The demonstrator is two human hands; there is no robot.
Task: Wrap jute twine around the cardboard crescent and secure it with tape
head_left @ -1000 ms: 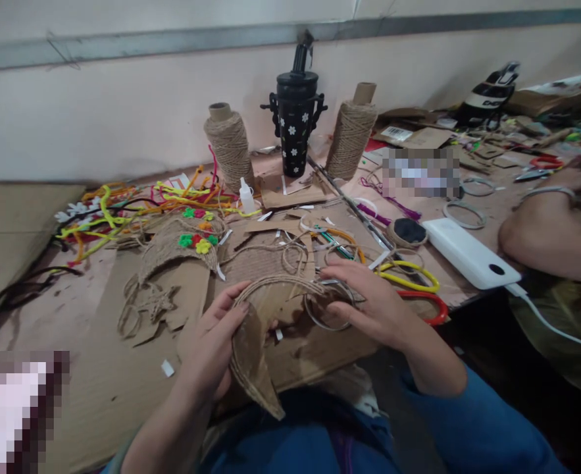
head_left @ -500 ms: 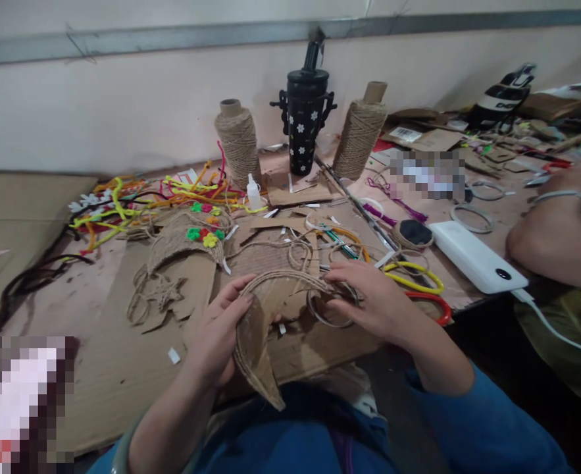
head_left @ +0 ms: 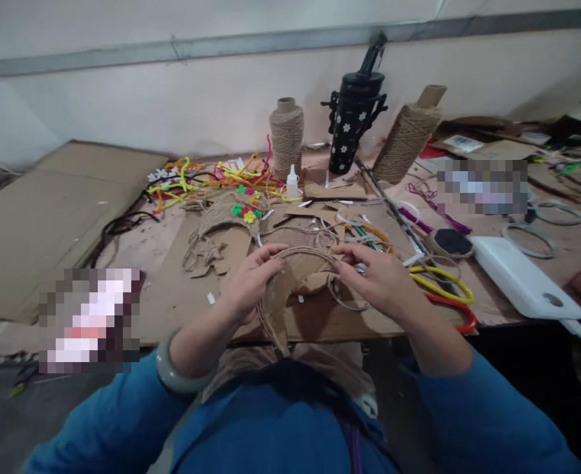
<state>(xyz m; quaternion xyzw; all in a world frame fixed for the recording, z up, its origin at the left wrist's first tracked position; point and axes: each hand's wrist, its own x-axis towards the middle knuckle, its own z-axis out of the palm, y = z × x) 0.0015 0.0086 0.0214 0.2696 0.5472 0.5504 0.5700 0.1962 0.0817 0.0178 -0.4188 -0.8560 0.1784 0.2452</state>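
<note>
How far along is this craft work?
The flowered crescent looks done, its visible side covered. In the left hand and right hand is a second crescent, cord along its outer edge. Its broad face shows bare cardboard, so covering that is probably left.

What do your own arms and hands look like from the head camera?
Long blue sleeves cover the upper part of both arms. Both hands are bare, with no gloves. A thick, rounded, pale grey-green bangle circles the left wrist; no bracelet shows on the right.
</note>
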